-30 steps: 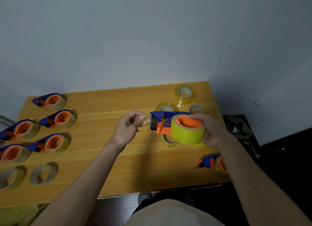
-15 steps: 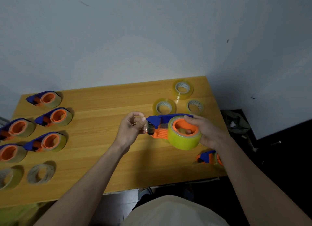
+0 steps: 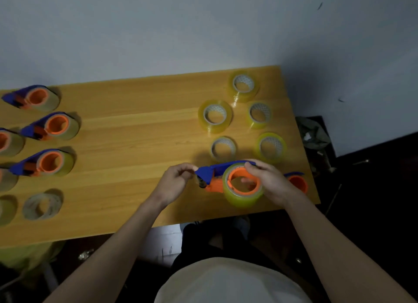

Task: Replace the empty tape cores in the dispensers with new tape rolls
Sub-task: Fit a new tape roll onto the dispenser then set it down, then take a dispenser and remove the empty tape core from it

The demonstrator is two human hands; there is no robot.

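Gripping dispenser [image 3: 217,176], right hand [image 3: 270,185]; left hand [image 3: 175,183] pinches.

1. A honey-yellow wooden surface [image 3: 135,144] with pale grain stripes runs under a plain grey-white wall [image 3: 158,27].
2. The blue-and-orange plastic tape dispenser [image 3: 211,175] carries a translucent yellow-green tape roll [image 3: 243,198] on an orange hub.
3. Loose translucent yellow tape rolls [image 3: 214,115] show white cores printed with a dark lattice.
4. Three blue-and-orange loaded dispensers [image 3: 48,163] carry olive-tinted tape.
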